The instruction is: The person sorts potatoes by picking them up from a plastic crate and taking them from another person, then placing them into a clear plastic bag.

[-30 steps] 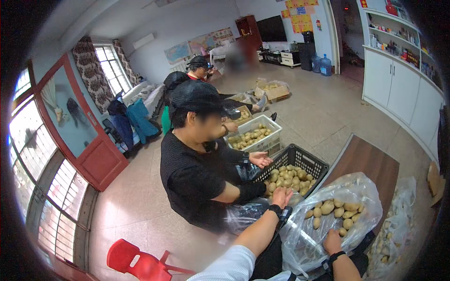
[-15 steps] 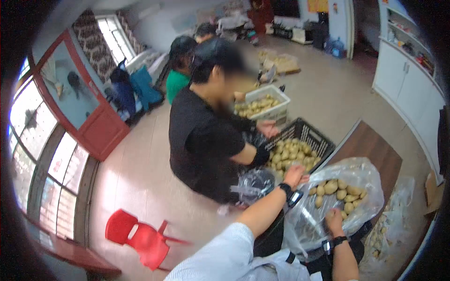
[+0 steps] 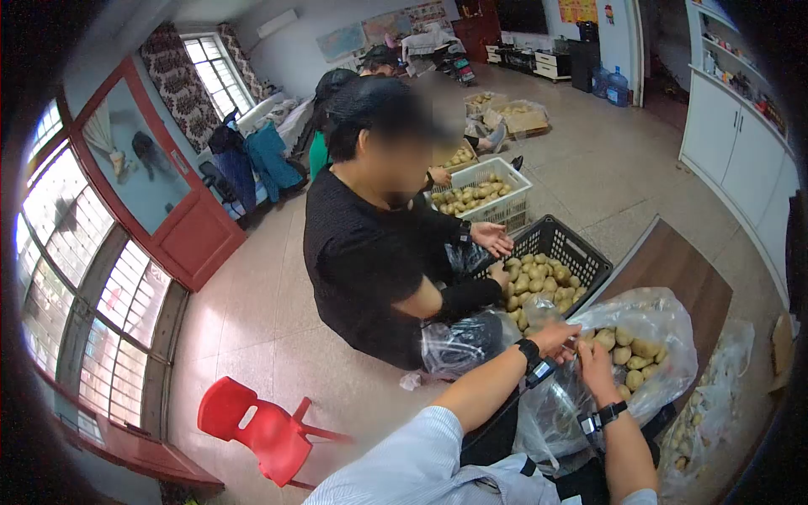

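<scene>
At the left edge of the bag [image 3: 545, 421], lower right, left hand [image 3: 555, 339] and right hand [image 3: 595, 364] are being held close; neither grip's state can be told.

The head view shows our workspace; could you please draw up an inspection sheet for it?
Surface: brown tabletop, partly visible beside the clear bag.
Job's things: potatoes in the clear bag; more in a black crate.
Clutter: loose plastic at far right.
Hands: left hand and right hand close together over the bag; grip unclear.
Cables: nothing seen.
Surroundings: co-worker beside the crate; red chair on the floor.
</scene>
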